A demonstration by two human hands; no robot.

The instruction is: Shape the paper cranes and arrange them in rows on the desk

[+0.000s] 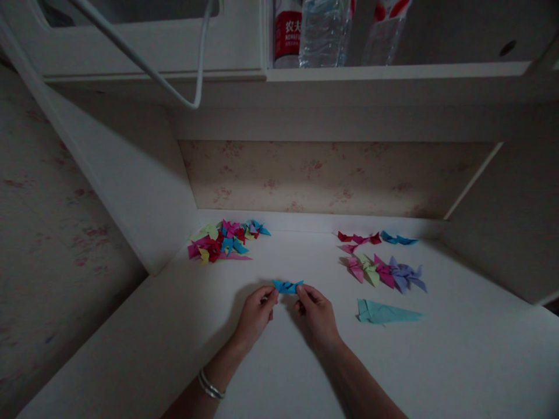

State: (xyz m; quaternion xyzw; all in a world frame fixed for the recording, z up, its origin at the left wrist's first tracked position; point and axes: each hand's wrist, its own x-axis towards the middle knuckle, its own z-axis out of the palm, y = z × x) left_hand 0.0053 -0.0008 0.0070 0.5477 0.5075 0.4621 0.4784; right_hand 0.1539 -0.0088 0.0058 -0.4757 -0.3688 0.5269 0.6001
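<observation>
A small blue folded-paper piece (287,287) is stretched between my two hands, above the middle of the white desk (279,361). My left hand (258,308) pinches its left end between thumb and fingers. At the right end, my right hand (315,311) grips it the same way. To the right lies a flat teal folded paper (386,312). Behind that sits a row of pink, green, magenta and purple folded papers (384,272). Bracelets (210,385) circle my left wrist.
A heap of colourful folded papers (220,240) lies at the back left. Red folded papers (358,238) and a blue one (397,238) rest at the back right. Overhead, a shelf (393,71) holds plastic bottles (325,35), and a white cable (144,61) hangs down.
</observation>
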